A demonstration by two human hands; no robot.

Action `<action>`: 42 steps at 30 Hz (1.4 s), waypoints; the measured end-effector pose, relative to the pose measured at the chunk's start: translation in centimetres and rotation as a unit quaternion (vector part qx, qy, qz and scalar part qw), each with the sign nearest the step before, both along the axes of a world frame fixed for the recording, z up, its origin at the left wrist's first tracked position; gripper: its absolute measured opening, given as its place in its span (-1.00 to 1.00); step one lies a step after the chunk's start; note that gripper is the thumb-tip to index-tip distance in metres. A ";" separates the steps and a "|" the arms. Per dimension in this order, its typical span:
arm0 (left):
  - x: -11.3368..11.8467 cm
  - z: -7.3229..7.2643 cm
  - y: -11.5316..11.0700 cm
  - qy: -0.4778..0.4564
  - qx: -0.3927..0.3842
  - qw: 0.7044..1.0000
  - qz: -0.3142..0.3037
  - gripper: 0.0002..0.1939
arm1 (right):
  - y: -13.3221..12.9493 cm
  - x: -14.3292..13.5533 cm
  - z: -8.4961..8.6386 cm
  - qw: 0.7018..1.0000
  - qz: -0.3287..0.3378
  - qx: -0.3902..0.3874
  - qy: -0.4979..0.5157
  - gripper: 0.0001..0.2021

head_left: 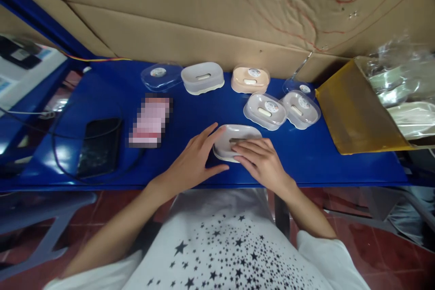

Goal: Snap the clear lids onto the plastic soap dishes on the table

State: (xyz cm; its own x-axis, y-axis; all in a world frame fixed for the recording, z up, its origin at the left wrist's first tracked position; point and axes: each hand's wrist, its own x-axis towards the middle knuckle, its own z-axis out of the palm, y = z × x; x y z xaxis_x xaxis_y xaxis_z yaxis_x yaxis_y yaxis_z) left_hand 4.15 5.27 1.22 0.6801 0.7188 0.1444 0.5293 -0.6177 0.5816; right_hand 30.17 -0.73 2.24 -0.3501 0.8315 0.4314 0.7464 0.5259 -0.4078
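Observation:
A grey oval dish (pixel 222 142) with a slot in its middle lies on the blue table (pixel 197 120) near the front edge. My left hand (pixel 193 161) is at the dish's left side, thumb and fingers spread around its end. Over the dish's right part rests my right hand (pixel 261 161), its fingers together near the slot; whether they pinch anything is hidden. Behind stand a grey dish (pixel 203 86) without a lid, a peach dish (pixel 249 88) under a clear lid, and two grey lidded dishes (pixel 261 120) (pixel 302 120) at the right.
A clear lid (pixel 166 81) lies at the back left, another (pixel 290 86) by the box. A pixelated pink item (pixel 151 122) and a black device (pixel 99 147) with a cable are left. An open cardboard box (pixel 360 108) with plastic-wrapped pieces (pixel 411 120) stands right.

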 end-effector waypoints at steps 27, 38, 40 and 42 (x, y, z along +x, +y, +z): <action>-5.3 -0.8 -1.9 0.021 0.119 0.993 -0.004 -0.82 | 9.3 13.1 4.3 0.982 -0.173 -0.008 -0.078 -0.57; -3.2 -1.3 0.1 0.019 0.165 0.985 -0.041 -0.80 | 12.1 23.9 1.4 0.938 -0.315 -0.134 -0.051 -0.67; -3.3 -1.3 0.2 0.018 0.158 0.986 -0.043 -0.79 | 13.0 24.0 2.3 0.936 -0.307 -0.159 -0.065 -0.66; -3.6 -1.2 0.2 0.023 0.142 0.989 -0.039 -0.77 | 14.6 24.2 3.2 0.933 -0.292 -0.194 -0.082 -0.59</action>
